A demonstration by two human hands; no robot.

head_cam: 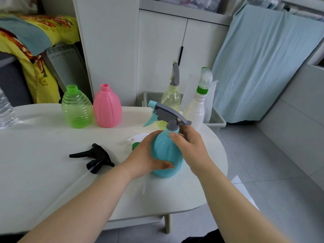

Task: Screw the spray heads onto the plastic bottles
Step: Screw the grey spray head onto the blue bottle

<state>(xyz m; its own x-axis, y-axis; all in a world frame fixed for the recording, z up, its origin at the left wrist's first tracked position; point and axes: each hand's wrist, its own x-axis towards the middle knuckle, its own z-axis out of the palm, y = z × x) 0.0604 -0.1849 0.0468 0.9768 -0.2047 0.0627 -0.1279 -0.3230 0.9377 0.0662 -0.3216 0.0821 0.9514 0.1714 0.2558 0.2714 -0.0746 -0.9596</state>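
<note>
A teal bottle [164, 151] stands tilted on the white table [52, 181], with a grey and teal spray head [164, 114] sitting on its neck. My left hand [145, 155] wraps around the bottle's body. My right hand [191, 146] grips the neck just below the spray head's collar. A loose black spray head [96, 157] lies on the table to the left. Partly hidden behind my left hand lies a white and green spray head [135, 142]. Open-necked green bottle [77, 107] and pink bottle [107, 106] stand at the back.
A yellow bottle [171, 97] and a white bottle [198, 109], both with spray heads on, stand at the table's far right. A grey bin [217, 120] sits behind them. A clear water bottle [6, 111] is at the left edge.
</note>
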